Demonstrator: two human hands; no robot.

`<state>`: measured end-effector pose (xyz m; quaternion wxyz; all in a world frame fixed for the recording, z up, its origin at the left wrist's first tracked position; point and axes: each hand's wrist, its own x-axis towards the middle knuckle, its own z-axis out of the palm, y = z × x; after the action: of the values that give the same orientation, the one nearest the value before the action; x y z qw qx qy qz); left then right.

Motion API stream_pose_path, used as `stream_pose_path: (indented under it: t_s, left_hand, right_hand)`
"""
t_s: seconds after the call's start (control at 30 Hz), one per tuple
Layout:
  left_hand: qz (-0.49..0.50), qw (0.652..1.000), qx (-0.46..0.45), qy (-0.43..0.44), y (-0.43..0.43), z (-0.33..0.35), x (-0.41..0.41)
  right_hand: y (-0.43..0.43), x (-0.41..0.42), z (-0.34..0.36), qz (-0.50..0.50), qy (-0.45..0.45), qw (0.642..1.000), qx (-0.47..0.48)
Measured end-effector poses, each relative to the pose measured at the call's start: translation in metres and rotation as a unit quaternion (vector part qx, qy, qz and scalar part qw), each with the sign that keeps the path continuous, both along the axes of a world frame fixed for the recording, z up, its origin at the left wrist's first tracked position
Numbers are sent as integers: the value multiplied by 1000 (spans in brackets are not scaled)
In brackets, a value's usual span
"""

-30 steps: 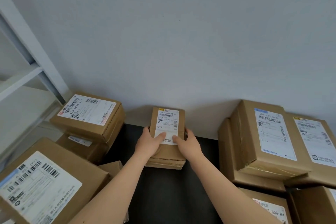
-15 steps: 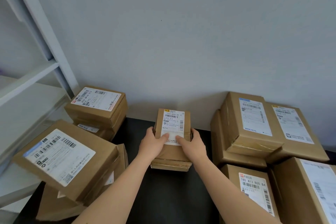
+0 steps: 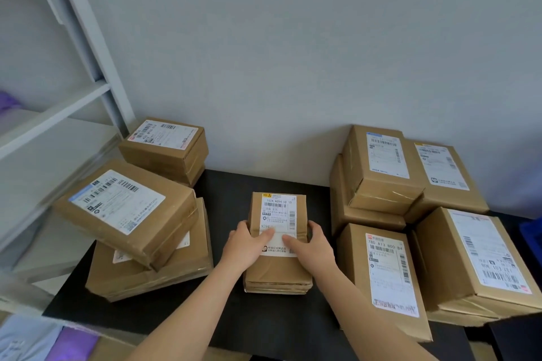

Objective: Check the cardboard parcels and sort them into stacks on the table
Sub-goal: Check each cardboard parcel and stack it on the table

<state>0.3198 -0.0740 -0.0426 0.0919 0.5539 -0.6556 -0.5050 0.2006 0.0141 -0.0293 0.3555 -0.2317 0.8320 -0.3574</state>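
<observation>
A small cardboard parcel [image 3: 277, 211] with a white shipping label lies in the middle of the black table [image 3: 228, 187], on top of a thinner flat parcel [image 3: 277, 287]. My left hand [image 3: 246, 246] grips its left side with the thumb on the label. On the opposite side my right hand [image 3: 313, 246] grips it the same way. To the left a tilted parcel [image 3: 126, 208] leans on a wide flat parcel [image 3: 152, 272]. Another labelled parcel [image 3: 167, 143] tops a stack at the back left.
Several bigger labelled parcels crowd the right side: two at the back [image 3: 381, 170] [image 3: 443, 173] and two nearer ones [image 3: 384, 269] [image 3: 481, 261]. A white shelf unit [image 3: 58, 114] stands to the left. A grey wall closes the back of the table.
The small parcel has come away from the wall toward me, with both hands still on it. My view has pulled back, so more parcels show on both sides.
</observation>
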Motion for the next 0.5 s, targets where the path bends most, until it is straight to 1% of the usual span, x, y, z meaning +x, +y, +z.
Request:
stream_pose_path:
  t_s: [0.23, 0.4, 0.5]
  left_hand:
    - [-14, 1000, 15, -19, 13, -8, 10]
    - [-4, 999, 32, 3, 15, -10, 11]
    - [19, 999, 41, 18, 17, -12, 10]
  right_hand:
    - [12, 4, -12, 23, -11, 999, 25]
    - [11, 3, -19, 24, -31, 998, 41]
    - [11, 3, -24, 18, -51, 997, 49]
